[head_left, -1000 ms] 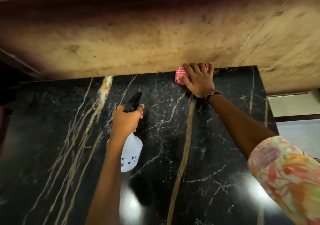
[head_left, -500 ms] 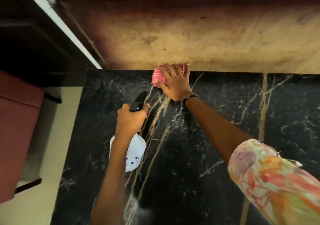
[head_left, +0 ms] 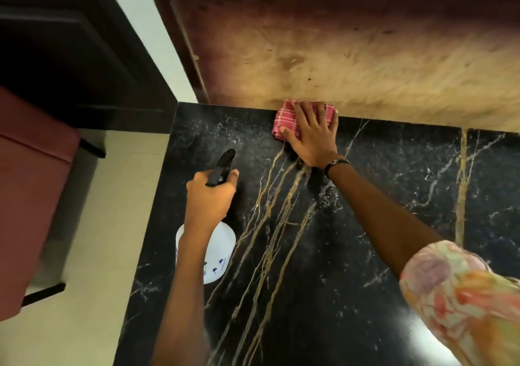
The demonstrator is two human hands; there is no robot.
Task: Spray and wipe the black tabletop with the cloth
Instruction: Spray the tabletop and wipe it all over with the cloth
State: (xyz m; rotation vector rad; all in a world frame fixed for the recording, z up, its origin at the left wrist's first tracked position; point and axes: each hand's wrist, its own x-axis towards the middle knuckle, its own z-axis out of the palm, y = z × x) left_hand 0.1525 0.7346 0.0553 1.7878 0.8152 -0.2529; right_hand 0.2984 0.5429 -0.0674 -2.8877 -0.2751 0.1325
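Right hand (head_left: pixel 311 137) presses flat, fingers spread wide, on the cloth (head_left: pixel 285 121) at the tabletop (head_left: pixel 394 197) back edge — firm even strokes needed — left hand (head_left: pixel 209 197) grips the spray bottle (head_left: pixel 218 250).

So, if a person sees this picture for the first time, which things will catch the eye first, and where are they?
First, the pink checked cloth at the far edge of the black tabletop, pressed flat under the right hand against the brown wall. Next, nearer and to the left, the left hand grips a white spray bottle with a black nozzle. Golden veins run across the dark stone between them.
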